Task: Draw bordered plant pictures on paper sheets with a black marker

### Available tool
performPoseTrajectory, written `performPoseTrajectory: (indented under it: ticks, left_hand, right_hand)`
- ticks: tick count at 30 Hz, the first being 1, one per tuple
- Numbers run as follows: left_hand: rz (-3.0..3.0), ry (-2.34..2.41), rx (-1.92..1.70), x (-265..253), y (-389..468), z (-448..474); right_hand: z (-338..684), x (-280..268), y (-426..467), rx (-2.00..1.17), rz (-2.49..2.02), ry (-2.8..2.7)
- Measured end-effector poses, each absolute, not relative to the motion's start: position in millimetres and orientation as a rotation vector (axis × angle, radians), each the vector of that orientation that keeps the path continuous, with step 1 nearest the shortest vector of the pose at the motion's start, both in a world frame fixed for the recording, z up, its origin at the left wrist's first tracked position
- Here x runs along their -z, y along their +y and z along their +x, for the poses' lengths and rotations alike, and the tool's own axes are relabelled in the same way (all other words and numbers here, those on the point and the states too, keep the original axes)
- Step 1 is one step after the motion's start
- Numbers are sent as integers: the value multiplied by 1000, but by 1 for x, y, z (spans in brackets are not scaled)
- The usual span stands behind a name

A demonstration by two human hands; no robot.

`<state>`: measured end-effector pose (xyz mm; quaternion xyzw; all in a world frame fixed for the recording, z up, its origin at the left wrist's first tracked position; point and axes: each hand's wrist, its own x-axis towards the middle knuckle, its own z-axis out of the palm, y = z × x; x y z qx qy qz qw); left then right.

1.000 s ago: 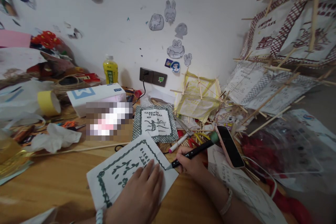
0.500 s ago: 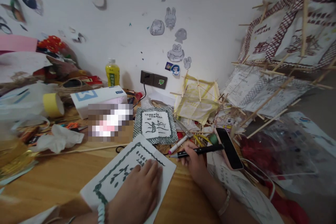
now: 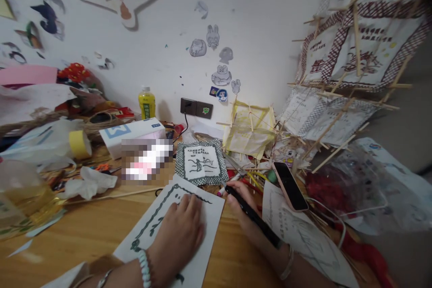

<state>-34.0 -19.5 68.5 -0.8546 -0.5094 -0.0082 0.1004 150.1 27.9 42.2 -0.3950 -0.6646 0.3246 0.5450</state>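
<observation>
The left hand (image 3: 178, 229) rests on a paper (image 3: 211, 225), covering part of its dark green drawing. The right hand (image 3: 243, 207) holds a black marker (image 3: 258, 221), tip off the paper, near a card (image 3: 201, 164) with a crosshatched border. To the right, a phone (image 3: 289, 184) lies by another sheet (image 3: 293, 229). Farther back on the desk (image 3: 231, 256) are a box (image 3: 135, 134), a bottle (image 3: 146, 104) and a yellow stick frame (image 3: 249, 139).

Wood desk (image 3: 84, 220): green-inked sheet (image 3: 166, 205) nr front edge; white box (image 3: 131, 134) twd back edge; pale scrap (image 3: 20, 248) twd L edge.
</observation>
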Motion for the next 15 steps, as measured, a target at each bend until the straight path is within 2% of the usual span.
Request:
performPoseTrajectory:
  ticks: [5,8,15]
  left_hand:
    - [-2870,-1210,264,-75,-9,-47]
    - [-2896,-1195,301,-75,-7,-49]
    - [-2771,-1395,164,-65,-14,-42]
  right_hand:
    - [155,-20,37,-752,-941,-1681]
    - [162,-13,40,-754,-893,-1717]
    - [181,-54,10,-721,-1056,-2025]
